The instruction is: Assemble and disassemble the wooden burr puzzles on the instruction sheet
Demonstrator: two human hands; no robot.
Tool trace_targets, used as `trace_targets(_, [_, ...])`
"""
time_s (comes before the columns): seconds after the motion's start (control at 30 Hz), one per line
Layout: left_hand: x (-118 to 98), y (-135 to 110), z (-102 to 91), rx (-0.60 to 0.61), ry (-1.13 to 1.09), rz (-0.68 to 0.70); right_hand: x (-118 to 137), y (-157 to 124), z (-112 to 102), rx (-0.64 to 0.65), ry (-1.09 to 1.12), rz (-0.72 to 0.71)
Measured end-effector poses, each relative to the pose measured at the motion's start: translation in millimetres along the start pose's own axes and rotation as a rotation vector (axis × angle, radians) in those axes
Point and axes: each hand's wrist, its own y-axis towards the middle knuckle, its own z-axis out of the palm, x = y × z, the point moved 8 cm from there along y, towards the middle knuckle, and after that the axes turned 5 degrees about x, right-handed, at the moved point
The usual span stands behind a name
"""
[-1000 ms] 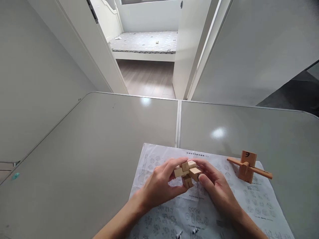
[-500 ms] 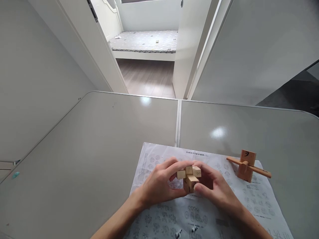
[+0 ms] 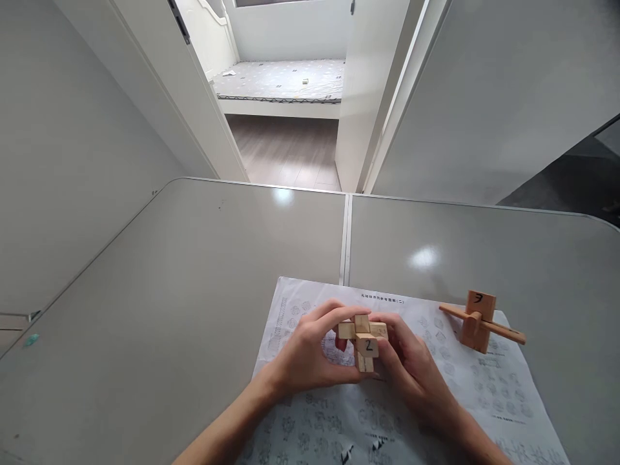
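Note:
Between my two hands is a pale wooden burr puzzle point(image 3: 362, 342) of interlocking square bars, with a "2" written on the bar end facing me. My left hand point(image 3: 314, 352) grips it from the left, forefinger over the top bar and thumb beneath the bottom one. On the other side my right hand point(image 3: 405, 355) is closed on it, thumb against the end near the "2". The right fingers behind the bars are partly hidden. Both hands are above a printed paper sheet point(image 3: 334, 413) covered with small diagrams.
A second wooden puzzle point(image 3: 478, 321), orange-brown with crossing sticks, stands at the sheet's right side. The grey table point(image 3: 194, 290) has a seam strip point(image 3: 345, 239) down its middle. Beyond its far edge, an open doorway shows a bed point(image 3: 281, 81).
The burr puzzle has turned in my hands, so the "2" end now faces me squarely. My right thumb has shifted up along it. The other puzzle stays put.

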Motion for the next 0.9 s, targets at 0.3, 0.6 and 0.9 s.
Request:
trace_targets(0.3, [-0.2, 2.7, 5.5, 0.081, -0.122, -0.048, 14.6, -2.7, -4.4, -0.072, -0.216, -0.181])
trace_targets(0.6, [3.5, 3.5, 3.5, 0.092, -0.17, -0.099, 2.3, -3.3, 2.9, 0.015, -0.29, -0.114])
trace_targets(0.9, [-10.8, -1.2, -1.6, -0.041, 0.075, 0.084, -2.9, 2.7, 3.3, 0.072, -0.095, 0.101])
